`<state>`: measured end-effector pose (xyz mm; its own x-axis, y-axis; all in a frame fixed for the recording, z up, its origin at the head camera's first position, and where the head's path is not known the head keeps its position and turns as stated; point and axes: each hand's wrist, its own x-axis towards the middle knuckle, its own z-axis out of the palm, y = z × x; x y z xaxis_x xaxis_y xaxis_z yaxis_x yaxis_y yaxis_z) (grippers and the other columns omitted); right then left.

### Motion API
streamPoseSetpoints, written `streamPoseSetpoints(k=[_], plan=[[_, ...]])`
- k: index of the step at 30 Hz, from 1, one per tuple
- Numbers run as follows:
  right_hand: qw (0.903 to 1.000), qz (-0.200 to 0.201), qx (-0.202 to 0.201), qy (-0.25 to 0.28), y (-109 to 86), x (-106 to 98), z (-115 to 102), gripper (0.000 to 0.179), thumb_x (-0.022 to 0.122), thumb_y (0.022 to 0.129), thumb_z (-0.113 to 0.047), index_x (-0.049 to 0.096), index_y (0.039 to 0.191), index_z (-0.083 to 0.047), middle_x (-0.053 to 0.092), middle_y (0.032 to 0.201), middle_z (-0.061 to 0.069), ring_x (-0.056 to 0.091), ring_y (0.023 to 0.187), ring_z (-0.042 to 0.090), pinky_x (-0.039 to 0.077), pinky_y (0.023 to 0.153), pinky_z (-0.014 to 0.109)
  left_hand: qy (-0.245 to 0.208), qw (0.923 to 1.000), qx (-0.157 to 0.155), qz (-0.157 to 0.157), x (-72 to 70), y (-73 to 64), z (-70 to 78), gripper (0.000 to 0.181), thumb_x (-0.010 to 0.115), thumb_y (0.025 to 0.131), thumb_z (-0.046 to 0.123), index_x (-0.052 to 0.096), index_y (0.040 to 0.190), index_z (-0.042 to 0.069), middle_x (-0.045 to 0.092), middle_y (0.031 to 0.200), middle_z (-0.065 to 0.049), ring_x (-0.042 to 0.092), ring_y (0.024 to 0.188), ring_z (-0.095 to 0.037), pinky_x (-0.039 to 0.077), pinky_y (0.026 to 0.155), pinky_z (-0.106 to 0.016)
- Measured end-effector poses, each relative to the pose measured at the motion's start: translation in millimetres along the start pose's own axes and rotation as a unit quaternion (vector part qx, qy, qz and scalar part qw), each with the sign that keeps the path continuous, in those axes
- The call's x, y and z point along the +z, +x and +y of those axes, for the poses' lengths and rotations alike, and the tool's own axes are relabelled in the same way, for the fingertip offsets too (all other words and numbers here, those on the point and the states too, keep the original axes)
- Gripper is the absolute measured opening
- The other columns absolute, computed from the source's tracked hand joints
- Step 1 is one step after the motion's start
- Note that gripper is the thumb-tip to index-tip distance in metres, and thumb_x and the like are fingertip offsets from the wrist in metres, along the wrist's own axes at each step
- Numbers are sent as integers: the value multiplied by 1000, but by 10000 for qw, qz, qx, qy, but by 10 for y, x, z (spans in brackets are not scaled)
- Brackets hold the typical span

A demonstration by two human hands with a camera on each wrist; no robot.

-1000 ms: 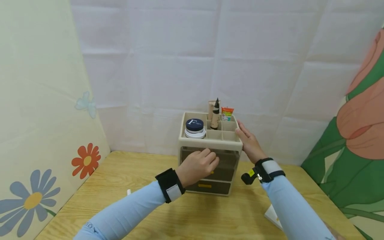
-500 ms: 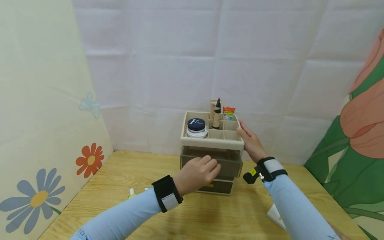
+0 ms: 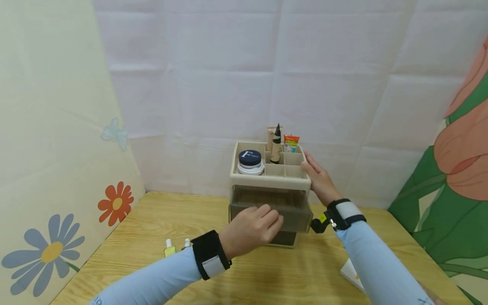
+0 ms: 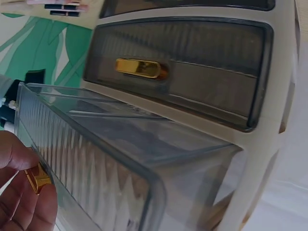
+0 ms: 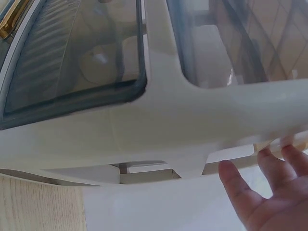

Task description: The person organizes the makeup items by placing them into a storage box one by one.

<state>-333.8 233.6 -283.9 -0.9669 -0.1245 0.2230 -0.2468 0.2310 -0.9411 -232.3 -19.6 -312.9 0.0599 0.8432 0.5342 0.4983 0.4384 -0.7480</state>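
A cream cosmetics organizer [image 3: 270, 182] with smoky clear drawers stands on the table. Its upper drawer [image 3: 297, 217] is pulled partly out. In the left wrist view, the thumb and fingers of my left hand [image 3: 253, 228] pinch that drawer's gold handle [image 4: 38, 180]; the drawer looks bare inside. The lower drawer [image 3: 286, 239] is closed, its own gold handle [image 4: 137, 68] showing in the left wrist view. Against the organizer's right side rests my right hand [image 3: 320, 180], fingers stretched toward the back. The right wrist view shows these fingertips [image 5: 228, 171] beside the cream frame.
On the organizer's top sit a navy-lidded jar [image 3: 250, 157], a black-tipped beige tube [image 3: 276, 148] and an orange-and-green tube [image 3: 291, 143]. Small bottles [image 3: 169, 249] stand left on the table, partly behind the left forearm. A white flat box [image 3: 351, 274] lies near the right forearm.
My left hand has drawn the upper drawer out toward me, from closed to partly open. The right hand has kept its place on the organizer's side. The view has shifted slightly.
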Motion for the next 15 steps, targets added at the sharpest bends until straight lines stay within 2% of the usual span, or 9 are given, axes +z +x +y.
streamPoseSetpoints(k=[9, 15], plan=[[10000, 1, -63, 64, 11, 10, 13, 68, 37, 101, -52, 5, 157, -29, 5, 162, 4, 22, 141, 36, 31, 106, 58, -219, 9996, 70, 184, -176, 13, 70, 18, 59, 95, 10, 76, 101, 11, 66, 92, 2, 55, 74, -8, 45, 57, -13], [9998, 54, -152, 115, -11, 7, 8, 67, 37, 102, -50, 7, 157, -27, 9, 161, 8, 28, 138, 36, 35, 104, 55, -372, 9991, 66, 210, -263, 26, 123, 16, 63, 94, 13, 77, 100, 13, 66, 91, 3, 57, 75, -7, 46, 59, -12]])
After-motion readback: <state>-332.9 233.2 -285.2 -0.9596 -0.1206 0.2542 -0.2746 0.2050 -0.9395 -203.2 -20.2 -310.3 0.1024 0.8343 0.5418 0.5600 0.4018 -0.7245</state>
